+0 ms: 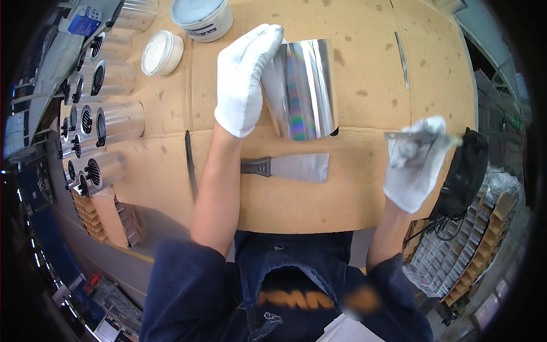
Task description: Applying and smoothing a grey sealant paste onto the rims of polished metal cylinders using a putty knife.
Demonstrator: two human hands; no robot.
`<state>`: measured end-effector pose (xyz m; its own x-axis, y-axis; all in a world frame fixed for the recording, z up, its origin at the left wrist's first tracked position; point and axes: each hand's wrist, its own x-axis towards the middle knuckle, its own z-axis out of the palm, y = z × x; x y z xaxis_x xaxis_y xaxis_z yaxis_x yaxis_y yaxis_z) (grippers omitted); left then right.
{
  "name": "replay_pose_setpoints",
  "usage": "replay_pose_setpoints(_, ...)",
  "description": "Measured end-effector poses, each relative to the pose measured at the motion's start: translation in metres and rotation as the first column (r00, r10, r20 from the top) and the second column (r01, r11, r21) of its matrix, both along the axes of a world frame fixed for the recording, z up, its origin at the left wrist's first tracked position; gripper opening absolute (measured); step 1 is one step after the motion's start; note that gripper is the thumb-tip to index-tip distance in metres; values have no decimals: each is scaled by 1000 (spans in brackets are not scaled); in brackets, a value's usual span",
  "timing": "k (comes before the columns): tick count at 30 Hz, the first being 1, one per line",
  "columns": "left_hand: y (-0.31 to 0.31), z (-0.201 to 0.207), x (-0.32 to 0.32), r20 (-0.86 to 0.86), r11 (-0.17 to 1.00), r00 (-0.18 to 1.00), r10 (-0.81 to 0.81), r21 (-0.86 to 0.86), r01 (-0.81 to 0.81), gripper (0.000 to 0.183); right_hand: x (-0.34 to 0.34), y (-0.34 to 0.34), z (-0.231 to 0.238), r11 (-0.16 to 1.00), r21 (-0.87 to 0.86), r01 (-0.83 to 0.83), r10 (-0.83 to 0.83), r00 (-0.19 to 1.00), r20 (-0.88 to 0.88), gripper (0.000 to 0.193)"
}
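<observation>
My left hand (244,80), in a white glove, is closed on the upper left side of a shiny silver metal cylinder (305,91). The cylinder is tilted slightly, with faint rainbow reflections and a small black bit at its lower right edge. My right hand (415,171), gloved too, is raised over the table's right part and closed around a thin, flat tool (401,135). Motion blur hides the tool's exact kind. Between my forearms a scraper (299,167) with a dark handle lies flat on the brown cardboard table cover (359,199).
Several clear-walled cylinders with black slotted ends (122,122) line the left edge. At the back left stand a white tub (202,25) and a smaller lidded tub (162,53). A thin metal strip (402,60) lies at the right back; a black bag-like item (464,171) sits at the right edge.
</observation>
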<state>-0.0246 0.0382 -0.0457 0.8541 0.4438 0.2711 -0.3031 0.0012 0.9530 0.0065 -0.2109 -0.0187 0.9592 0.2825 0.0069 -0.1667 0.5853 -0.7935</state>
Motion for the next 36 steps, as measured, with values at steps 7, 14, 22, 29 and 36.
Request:
replay_pose_setpoints(7,6,2,-4,-94,999,995,42,-15,-43,26,28,62,9,997,-75,2,-11,993,-121,34)
replay_pose_setpoints(14,7,2,-4,-90,999,996,25,-20,-27,22,15,69,-15,993,-72,-94,82,984,-156,23)
replay_pose_setpoints(22,6,4,-3,-86,1000,996,9,-24,-11,21,14,78,-13,973,-223,-63,35,991,-127,22)
replay_pose_setpoints(29,6,2,-1,-90,998,996,20,-50,-25,21,16,78,-10,969,-239,-69,51,995,-81,19)
replay_pose_setpoints(36,6,0,-3,-81,999,996,22,-44,-25,21,14,78,-10,972,-218,-86,60,991,-122,17)
